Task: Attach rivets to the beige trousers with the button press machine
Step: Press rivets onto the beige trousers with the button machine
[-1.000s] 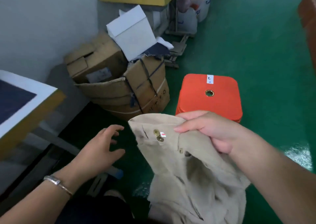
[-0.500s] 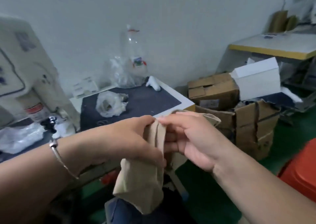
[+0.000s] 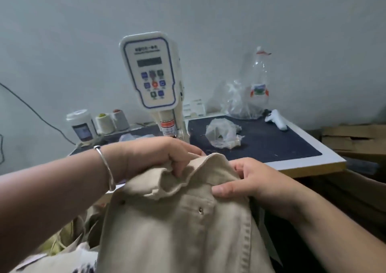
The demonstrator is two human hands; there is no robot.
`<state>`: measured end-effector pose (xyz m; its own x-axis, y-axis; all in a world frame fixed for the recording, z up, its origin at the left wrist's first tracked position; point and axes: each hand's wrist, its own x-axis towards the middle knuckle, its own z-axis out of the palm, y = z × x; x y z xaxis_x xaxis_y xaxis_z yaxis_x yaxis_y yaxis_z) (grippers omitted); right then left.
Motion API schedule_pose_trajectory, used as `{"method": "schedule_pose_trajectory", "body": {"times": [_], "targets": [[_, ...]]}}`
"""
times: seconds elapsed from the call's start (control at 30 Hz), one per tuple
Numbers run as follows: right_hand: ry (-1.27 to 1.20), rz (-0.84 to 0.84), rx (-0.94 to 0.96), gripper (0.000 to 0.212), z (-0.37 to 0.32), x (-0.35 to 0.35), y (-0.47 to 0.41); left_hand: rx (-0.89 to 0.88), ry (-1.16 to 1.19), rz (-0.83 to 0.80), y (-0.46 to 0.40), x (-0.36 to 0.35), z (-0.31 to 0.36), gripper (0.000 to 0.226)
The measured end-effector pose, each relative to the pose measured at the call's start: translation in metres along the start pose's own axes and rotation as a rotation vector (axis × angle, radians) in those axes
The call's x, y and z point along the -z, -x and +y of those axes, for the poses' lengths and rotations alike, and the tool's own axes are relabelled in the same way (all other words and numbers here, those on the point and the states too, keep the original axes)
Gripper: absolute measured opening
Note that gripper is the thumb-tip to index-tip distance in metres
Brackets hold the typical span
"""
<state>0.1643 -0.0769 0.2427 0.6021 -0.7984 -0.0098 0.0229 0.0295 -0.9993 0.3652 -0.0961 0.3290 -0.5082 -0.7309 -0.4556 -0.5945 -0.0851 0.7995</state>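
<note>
Below the button press machine (image 3: 155,89), toward six o'clock from it, the beige trousers (image 3: 179,220) hung between both hands. The left hand (image 3: 158,158) pinched the waistband fold; the right hand (image 3: 246,181) gripped its edge. The waistband ran from nine to three o'clock, and the left hand was nearer the press, I think.

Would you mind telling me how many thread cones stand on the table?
2: a cream thread cone just right of the white jar, and a grey thread cone beside it, left of the machine. Others may be hidden.
</note>
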Motion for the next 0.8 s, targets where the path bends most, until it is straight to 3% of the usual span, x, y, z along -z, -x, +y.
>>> {"method": "schedule_pose_trajectory", "body": {"times": [0.1, 0.27, 0.37, 0.43, 0.47, 0.53, 0.57, 0.67, 0.8], "targets": [[-0.185, -0.104, -0.074, 0.021, 0.000, -0.002, -0.011, 0.073, -0.132, 0.066, 0.011, 0.013, -0.014, 0.009], [-0.407, -0.191, -0.158, 0.038, -0.007, 0.002, -0.026, 0.019, 0.174, 0.234, 0.030, 0.044, -0.059, 0.026], [-0.551, -0.172, -0.179, 0.044, -0.010, 0.006, -0.033, -0.104, 0.094, 0.619, 0.024, 0.041, -0.069, 0.019], [-0.618, -0.139, -0.205, 0.051, -0.013, 0.009, -0.038, -0.344, -0.033, 0.905, 0.028, 0.040, -0.074, 0.012], [-0.632, -0.121, -0.217, 0.054, -0.014, 0.009, -0.040, -0.498, -0.109, 0.958, 0.033, 0.039, -0.074, 0.013], [-0.635, -0.098, -0.245, 0.056, -0.015, 0.006, -0.045, -0.748, -0.368, 0.882, 0.043, 0.029, -0.071, 0.010], [-0.638, -0.096, -0.259, 0.055, -0.014, 0.004, -0.047, -0.787, -0.547, 0.799, 0.045, 0.021, -0.070, 0.009], [-0.628, -0.097, -0.292, 0.052, -0.009, -0.004, -0.056, -0.674, -0.880, 0.603, 0.039, 0.004, -0.075, 0.025], [-0.586, -0.054, -0.364, 0.053, 0.005, -0.010, -0.066, -0.474, -0.772, 0.555, 0.025, 0.000, -0.087, 0.035]]}}
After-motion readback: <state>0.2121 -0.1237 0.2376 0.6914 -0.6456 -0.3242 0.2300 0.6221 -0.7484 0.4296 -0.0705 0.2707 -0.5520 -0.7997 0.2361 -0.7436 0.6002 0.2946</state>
